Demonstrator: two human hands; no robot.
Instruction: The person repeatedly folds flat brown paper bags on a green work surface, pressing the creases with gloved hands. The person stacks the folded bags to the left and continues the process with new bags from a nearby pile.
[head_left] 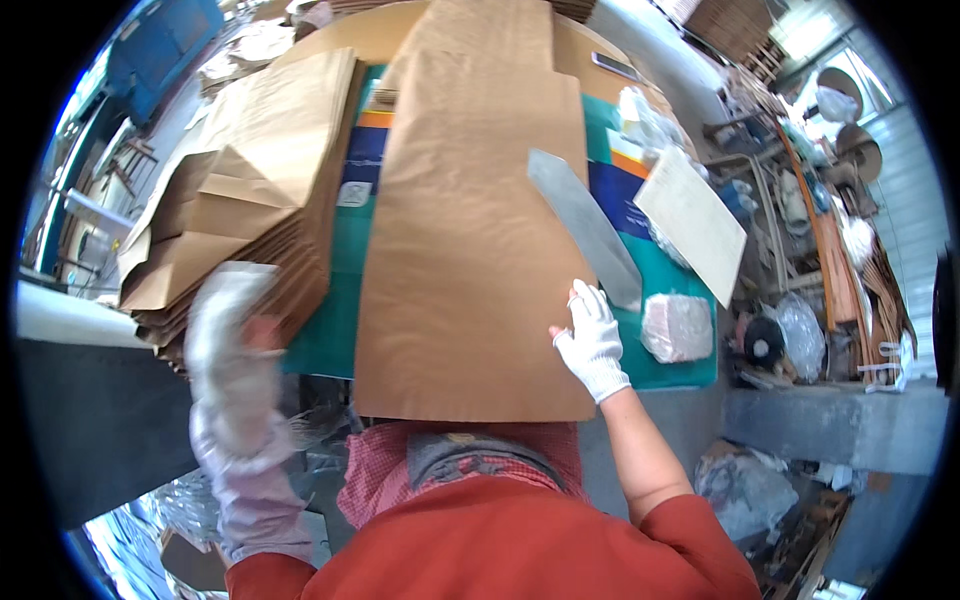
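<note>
A long brown paper sack (470, 260) lies flat down the middle of the table, its near edge in front of my body. My right hand (592, 345), in a white glove with bare fingertips, rests on its right edge, thumb apart from the stretched fingers. Just beyond these fingers, a flat grey metal strip (590, 235) lies slantwise across the sack's right side. My left hand (240, 305), gloved and sleeved in white, is smeared by motion at the near end of a stack of folded brown paper sacks (270, 110). Whether it grips one is unclear.
A green table cover (335, 325) shows between the stacks. Towards the right lie a pale flat board (692, 222), a plastic-wrapped block (677, 328) and crumpled clear plastic (645, 120). A phone (614, 66) rests at the back right. Cluttered shelving (800, 210) stands beyond.
</note>
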